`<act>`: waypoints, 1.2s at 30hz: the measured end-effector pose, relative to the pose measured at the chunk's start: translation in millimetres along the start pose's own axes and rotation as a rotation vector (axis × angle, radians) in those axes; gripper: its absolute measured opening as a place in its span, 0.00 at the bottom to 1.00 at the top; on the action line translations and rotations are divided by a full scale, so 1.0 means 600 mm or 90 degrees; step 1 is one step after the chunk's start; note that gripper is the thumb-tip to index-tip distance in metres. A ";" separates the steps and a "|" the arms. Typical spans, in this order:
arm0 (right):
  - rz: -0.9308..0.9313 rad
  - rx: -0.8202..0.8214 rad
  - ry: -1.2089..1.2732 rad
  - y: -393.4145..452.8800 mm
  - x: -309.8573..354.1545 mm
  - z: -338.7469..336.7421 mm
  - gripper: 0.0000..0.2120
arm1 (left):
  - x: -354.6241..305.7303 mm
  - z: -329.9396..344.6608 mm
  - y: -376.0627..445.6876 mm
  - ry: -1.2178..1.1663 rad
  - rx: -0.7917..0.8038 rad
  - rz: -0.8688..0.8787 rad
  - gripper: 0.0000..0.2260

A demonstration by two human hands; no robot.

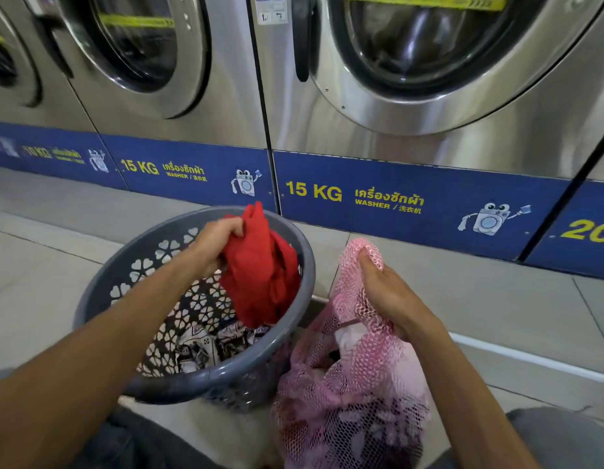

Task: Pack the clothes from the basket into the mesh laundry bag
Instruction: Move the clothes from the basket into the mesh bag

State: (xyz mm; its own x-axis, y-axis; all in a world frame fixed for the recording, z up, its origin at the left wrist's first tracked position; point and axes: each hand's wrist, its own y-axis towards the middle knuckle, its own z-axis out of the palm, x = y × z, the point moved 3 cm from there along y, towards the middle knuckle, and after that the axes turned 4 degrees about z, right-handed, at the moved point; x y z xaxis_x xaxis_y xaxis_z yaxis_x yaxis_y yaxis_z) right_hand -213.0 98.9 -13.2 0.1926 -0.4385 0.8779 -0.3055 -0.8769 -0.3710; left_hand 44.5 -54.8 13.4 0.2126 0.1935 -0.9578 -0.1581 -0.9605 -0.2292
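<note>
A grey plastic basket (226, 370) with heart-shaped cut-outs stands on the floor in front of me. My left hand (214, 247) grips a red garment (260, 275) and holds it above the basket's far side. A black-and-white patterned cloth (206, 345) lies at the basket's bottom. To the right, the pink mesh laundry bag (348, 401) sits on the floor with clothes inside, including something white. My right hand (387, 292) is closed on the bag's upper rim and holds it up, so the mouth gapes toward the basket.
A row of steel front-loading washers (429, 79) with blue base panels marked 15 KG stands close ahead. Grey floor tiles (497, 299) spread left and right of the basket and bag. My knees frame the bottom edge.
</note>
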 end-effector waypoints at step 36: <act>-0.049 -0.143 -0.048 -0.034 -0.020 -0.129 0.33 | 0.120 0.372 -0.204 0.078 0.095 0.235 0.15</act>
State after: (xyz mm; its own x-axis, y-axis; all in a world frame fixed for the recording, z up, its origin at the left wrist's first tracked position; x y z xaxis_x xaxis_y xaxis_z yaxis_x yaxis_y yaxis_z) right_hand -281.3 137.4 7.6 0.2898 -0.3924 0.8729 -0.4850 -0.8465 -0.2195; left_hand -136.1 121.5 -66.2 0.2271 -0.1928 -0.9546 -0.3809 -0.9197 0.0952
